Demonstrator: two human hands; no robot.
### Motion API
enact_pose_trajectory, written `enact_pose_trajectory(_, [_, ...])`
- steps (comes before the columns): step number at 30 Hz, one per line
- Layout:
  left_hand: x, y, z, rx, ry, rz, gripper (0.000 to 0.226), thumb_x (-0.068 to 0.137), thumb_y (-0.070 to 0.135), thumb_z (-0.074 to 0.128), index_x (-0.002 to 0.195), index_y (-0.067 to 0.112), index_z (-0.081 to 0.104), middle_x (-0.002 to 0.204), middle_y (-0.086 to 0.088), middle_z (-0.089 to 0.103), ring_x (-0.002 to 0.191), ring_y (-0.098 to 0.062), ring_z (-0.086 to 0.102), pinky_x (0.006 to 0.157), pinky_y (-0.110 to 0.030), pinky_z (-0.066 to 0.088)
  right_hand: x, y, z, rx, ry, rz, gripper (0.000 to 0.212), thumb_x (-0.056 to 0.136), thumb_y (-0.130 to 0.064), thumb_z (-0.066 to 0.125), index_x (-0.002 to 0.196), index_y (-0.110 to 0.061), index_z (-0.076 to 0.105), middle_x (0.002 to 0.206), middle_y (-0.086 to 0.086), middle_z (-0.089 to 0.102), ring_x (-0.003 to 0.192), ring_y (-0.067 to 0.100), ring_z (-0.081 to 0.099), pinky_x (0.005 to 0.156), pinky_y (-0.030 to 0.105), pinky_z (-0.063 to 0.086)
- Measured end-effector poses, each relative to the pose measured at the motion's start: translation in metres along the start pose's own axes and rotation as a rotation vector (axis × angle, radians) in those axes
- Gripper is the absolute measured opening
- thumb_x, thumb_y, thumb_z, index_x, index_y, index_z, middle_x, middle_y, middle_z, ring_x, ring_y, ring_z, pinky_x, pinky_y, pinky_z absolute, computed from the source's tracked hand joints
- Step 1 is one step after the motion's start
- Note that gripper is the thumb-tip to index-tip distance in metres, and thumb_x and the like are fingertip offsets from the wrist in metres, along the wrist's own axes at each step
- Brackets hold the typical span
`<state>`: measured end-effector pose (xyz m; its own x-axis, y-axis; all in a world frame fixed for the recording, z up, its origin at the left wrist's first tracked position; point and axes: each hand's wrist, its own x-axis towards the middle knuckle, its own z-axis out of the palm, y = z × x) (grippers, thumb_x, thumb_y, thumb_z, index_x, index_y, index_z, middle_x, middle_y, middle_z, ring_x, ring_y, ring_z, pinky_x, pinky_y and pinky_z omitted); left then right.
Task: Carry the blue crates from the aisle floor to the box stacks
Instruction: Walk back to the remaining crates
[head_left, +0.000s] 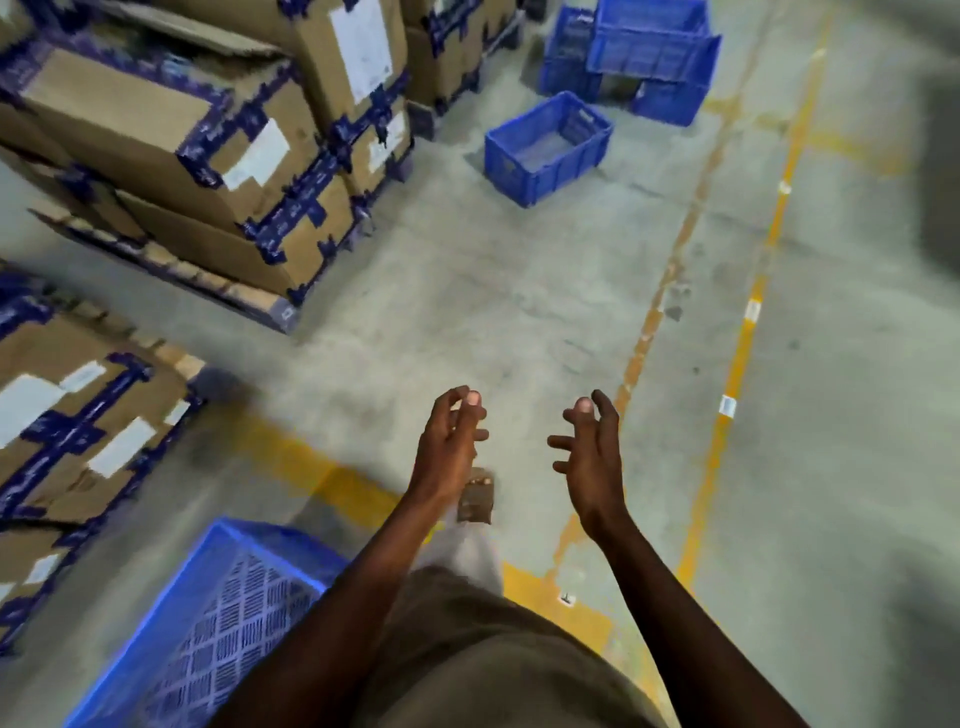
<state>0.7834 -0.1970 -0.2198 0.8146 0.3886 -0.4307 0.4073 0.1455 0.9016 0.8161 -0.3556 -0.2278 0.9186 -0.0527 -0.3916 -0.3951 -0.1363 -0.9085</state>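
Note:
Both my hands reach forward over the concrete floor and hold nothing. My left hand has loosely curled fingers; my right hand has its fingers spread. A blue crate lies on the floor at my lower left, beside the near box stack. Another blue crate stands alone on the aisle floor ahead. Behind it, a pile of blue crates rests at the top of the view. The tall box stack fills the upper left.
Cardboard boxes with blue tape sit on pallets at the left, with a gap between the two stacks. Yellow floor lines run up the aisle on the right. My foot shows below my hands.

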Motion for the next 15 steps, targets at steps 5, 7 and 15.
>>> enact_pose_trajectory(5, [0.1, 0.036, 0.076, 0.04, -0.079, 0.016, 0.037, 0.082, 0.062, 0.048, 0.108, 0.037, 0.056, 0.105, 0.0, 0.071, 0.08, -0.014, 0.07, 0.073, -0.035, 0.048, 0.112, -0.035, -0.032, 0.038, 0.101, -0.006, 0.06, 0.09, -0.071, 0.039, 0.143, -0.043, 0.036, 0.126, -0.007, 0.062, 0.092, 0.012, 0.071, 0.072, 0.034, 0.051])
enact_pose_trajectory(7, [0.143, 0.054, 0.108, 0.038, -0.105, 0.017, 0.038, 0.083, 0.063, 0.047, 0.11, 0.038, 0.055, 0.107, 0.0, 0.071, 0.085, -0.016, 0.071, 0.077, -0.038, 0.051, 0.163, -0.051, -0.043, 0.026, 0.118, 0.004, 0.061, 0.092, -0.07, 0.039, 0.145, -0.039, 0.037, 0.127, -0.005, 0.062, 0.092, 0.013, 0.071, 0.073, 0.034, 0.053])
enact_pose_trajectory(15, [0.289, 0.154, 0.213, 0.112, -0.204, 0.055, 0.028, 0.094, 0.057, 0.048, 0.112, 0.038, 0.056, 0.108, 0.0, 0.071, 0.088, -0.015, 0.072, 0.079, -0.037, 0.053, 0.332, -0.139, -0.08, 0.038, 0.182, -0.002, 0.063, 0.095, -0.068, 0.038, 0.148, -0.034, 0.038, 0.123, -0.008, 0.064, 0.088, 0.01, 0.072, 0.076, 0.038, 0.054])
